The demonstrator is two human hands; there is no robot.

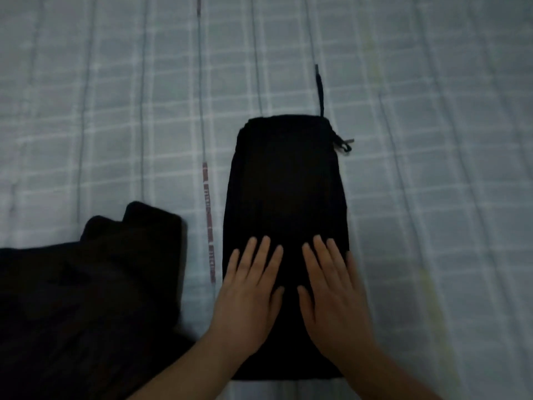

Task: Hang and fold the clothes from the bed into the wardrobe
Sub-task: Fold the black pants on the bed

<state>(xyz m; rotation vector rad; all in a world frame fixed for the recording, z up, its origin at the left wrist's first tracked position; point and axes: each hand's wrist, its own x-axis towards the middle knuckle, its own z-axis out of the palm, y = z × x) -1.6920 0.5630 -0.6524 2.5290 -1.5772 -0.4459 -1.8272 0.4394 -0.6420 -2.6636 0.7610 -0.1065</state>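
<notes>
A checked pale bed (418, 140) fills the view. Left of the folded black garment (285, 180) lies a crumpled dark pile (86, 284), cut off by the frame edge. The garment is a narrow rectangle, its drawstring (320, 90) trailing beyond. The left hand (248, 295) and right hand (334, 295) press flat on it, all fingers straight.

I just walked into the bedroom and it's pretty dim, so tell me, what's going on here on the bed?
A person is folding clothes on the bed, which has a pale checked cover. Their left hand and right hand lie flat, fingers straight, on the near part of a black folded garment, pressing it smooth. A drawstring sticks out from its far end. Another dark garment lies in a looser heap to the left, not touched by either hand.
</notes>
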